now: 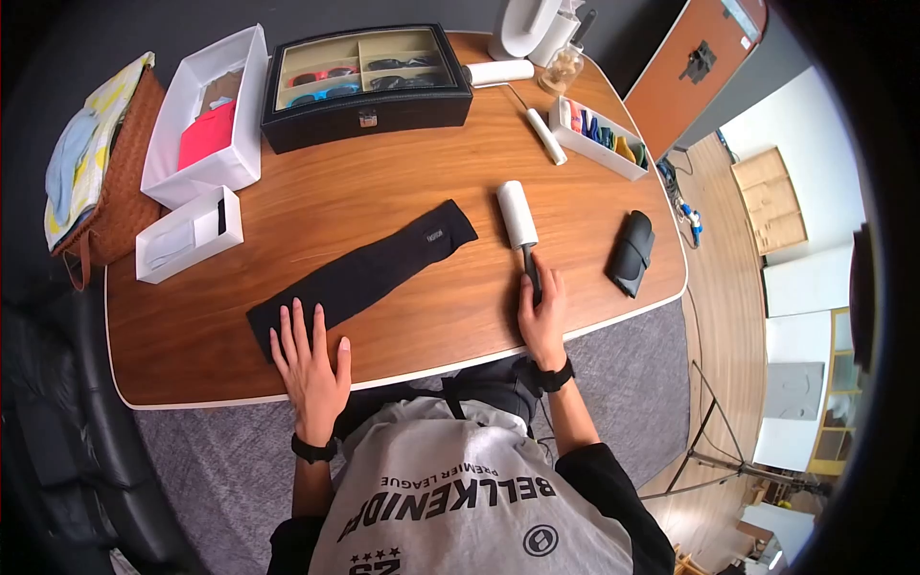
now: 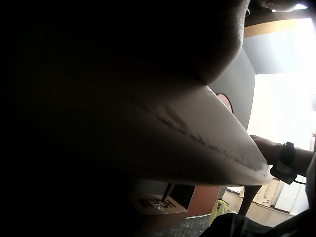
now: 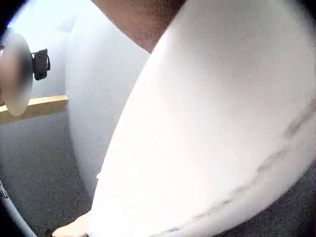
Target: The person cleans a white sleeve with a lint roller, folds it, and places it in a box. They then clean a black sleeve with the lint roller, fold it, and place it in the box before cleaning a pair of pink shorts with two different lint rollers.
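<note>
A long black fabric sleeve (image 1: 364,273) with a small light label near its far end lies flat, slanting across the wooden table. My left hand (image 1: 311,364) rests on its near end, fingers straight and a little spread, thumb held out to the side. My right hand (image 1: 544,321) holds the dark handle of a lint roller (image 1: 517,216), thumb and fingers on either side of it. The roller's white head points away from me, right of the sleeve. Both wrist views are mostly filled by the pale table edge; the left wrist view also catches my right wrist's black band (image 2: 285,165).
A black glasses display box (image 1: 369,125) stands at the back, beside a white bin (image 1: 244,153), a small white tray (image 1: 153,273) and a woven basket (image 1: 125,182). A narrow white box (image 1: 613,163) of rolled cloths and a black glasses case (image 1: 632,254) lie right.
</note>
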Available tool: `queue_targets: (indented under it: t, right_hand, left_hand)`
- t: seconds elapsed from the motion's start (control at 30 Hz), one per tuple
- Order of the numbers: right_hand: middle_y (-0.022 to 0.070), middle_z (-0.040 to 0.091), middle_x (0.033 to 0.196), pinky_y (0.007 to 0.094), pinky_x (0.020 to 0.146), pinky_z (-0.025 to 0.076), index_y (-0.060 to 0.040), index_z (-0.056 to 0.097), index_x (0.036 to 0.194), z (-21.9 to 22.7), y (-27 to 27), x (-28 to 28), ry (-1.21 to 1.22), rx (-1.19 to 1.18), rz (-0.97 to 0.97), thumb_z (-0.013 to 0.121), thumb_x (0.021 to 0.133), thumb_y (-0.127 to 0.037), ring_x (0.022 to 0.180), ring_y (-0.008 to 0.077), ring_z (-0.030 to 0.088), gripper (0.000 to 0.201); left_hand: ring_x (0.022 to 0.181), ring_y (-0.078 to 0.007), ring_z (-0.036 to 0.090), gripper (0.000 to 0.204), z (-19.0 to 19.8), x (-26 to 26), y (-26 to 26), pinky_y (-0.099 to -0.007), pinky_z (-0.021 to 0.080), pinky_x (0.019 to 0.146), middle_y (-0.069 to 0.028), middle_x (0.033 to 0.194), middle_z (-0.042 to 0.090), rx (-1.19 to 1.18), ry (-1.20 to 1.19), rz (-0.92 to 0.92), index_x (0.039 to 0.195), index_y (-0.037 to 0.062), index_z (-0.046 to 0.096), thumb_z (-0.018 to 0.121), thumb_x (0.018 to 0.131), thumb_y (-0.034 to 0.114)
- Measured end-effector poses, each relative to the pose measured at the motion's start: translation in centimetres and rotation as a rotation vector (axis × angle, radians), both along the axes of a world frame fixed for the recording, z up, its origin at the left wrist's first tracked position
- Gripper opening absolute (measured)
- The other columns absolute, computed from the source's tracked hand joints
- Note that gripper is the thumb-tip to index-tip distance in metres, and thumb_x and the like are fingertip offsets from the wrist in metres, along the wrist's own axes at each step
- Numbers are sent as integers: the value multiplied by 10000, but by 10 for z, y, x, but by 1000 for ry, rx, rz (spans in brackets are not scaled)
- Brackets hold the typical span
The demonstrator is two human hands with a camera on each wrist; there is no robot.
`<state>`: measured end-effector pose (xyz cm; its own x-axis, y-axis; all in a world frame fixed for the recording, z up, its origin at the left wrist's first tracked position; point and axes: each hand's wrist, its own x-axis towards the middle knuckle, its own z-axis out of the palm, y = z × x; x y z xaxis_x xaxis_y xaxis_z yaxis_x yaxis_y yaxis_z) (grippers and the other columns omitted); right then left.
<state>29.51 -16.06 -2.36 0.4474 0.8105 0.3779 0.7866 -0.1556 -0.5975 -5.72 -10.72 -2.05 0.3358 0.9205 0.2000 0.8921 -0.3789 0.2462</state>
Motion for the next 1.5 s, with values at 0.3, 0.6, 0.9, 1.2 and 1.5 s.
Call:
queue_targets:
  t: [0.3, 0.6, 0.9, 1.2, 1.5]
  right_hand:
    - [205, 574, 964, 445, 797, 473, 53, 620, 1322, 4, -6, -87, 117, 76, 336, 648, 947, -3, 893, 375, 555, 380]
    - [182, 545, 982, 447, 847, 489, 38, 608, 1348, 7, -3, -127, 137, -11, 621, 659, 909, 6, 933, 367, 534, 443]
    - [229, 571, 1001, 469, 850, 463, 45, 589, 1385, 0, 4, -10, -40, 4, 89, 589, 978, 4, 932, 390, 550, 409]
    - [229, 602, 1029, 443, 851, 480, 50, 600, 1375, 1, -3, -25, 62, 1, 107, 610, 988, -11, 959, 387, 583, 391]
    - [179, 548, 974, 443, 823, 487, 40, 608, 1361, 6, -3, -128, 132, -43, 586, 667, 923, -3, 930, 363, 543, 445]
  left_hand:
    - [1583, -408, 256, 609, -2, 0, 0, -600, 176, 1269, -220, 1689, 327, 3, 14, -2, 1556, 33, 474, 570, 1038, 338]
    - [1582, -408, 258, 605, -1, 0, 2, -602, 179, 1267, -221, 1686, 331, -10, 18, 0, 1548, 28, 480, 570, 1037, 340]
    - [1579, -413, 260, 609, -1, 0, 1, -606, 180, 1266, -226, 1685, 328, -9, 11, -5, 1553, 25, 475, 566, 1038, 338]
    - [1577, -411, 261, 599, 3, 1, 1, -599, 175, 1269, -224, 1687, 329, -24, 4, 5, 1560, 29, 469, 560, 1045, 322]
    - [1574, -410, 266, 600, 2, 1, 2, -602, 177, 1267, -226, 1686, 326, -23, -13, 2, 1555, 29, 472, 564, 1043, 329]
